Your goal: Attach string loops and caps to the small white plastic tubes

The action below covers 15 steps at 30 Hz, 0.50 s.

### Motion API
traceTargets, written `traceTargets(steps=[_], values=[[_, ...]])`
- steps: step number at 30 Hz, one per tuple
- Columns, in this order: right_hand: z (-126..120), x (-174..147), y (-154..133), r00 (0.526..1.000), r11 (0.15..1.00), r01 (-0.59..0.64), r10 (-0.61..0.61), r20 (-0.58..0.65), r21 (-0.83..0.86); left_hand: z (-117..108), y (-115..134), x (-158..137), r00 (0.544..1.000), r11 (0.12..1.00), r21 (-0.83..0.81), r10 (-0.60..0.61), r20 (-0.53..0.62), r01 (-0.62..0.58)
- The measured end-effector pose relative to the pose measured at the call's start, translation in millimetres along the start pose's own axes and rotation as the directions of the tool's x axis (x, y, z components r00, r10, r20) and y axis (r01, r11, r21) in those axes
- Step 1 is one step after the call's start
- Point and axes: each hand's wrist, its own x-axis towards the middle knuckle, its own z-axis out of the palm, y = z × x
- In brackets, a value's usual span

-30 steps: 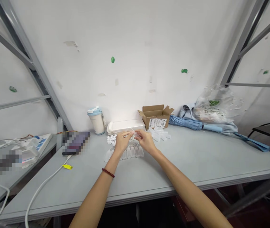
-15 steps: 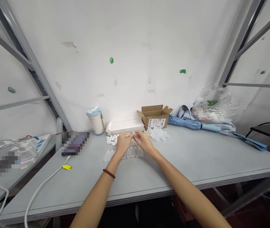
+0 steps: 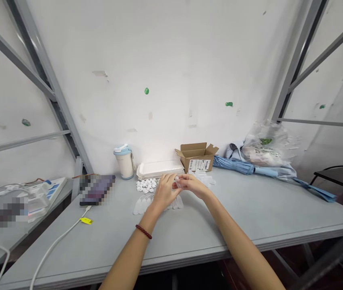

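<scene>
My left hand [image 3: 164, 192], with a dark red bead bracelet [image 3: 143, 231] at its wrist, and my right hand [image 3: 191, 183] meet above the middle of the table. Between their closed fingers is a small clear plastic bottle [image 3: 176, 179] with a whitish top, partly covered by the fingers. Just left of my left hand lies a pile of small white caps [image 3: 146, 185]. In front of it, a row of flat translucent bottles [image 3: 141, 205] runs partly under my hands. More loose translucent bottles [image 3: 204, 178] are behind my right hand.
White trays [image 3: 159, 168] are stacked at the back beside an open cardboard box [image 3: 198, 161]. A tumbler [image 3: 124, 163] stands left of them. A phone [image 3: 97, 191] with a cable lies at left. A blue umbrella [image 3: 234, 164] and a plastic bag [image 3: 265, 151] lie at right.
Both hands have shifted slightly right and stay together around the small bottle. My left hand has turned, its back now more to the camera. The view has tilted up a little.
</scene>
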Motion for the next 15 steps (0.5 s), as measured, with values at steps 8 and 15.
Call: traceTargets(steps=[8,15], values=[[-7.6,-3.3,2.2,0.998,0.999,-0.002,0.000,0.061,0.033,-1.6,9.4,-1.3,0.998,0.995,0.081,0.050,0.028,-0.052],[-14.6,-2.8,0.9,0.998,0.999,-0.033,0.032,0.054,0.029,-1.4,15.7,-1.5,0.994,0.984,0.154,0.082,0.071,-0.092]])
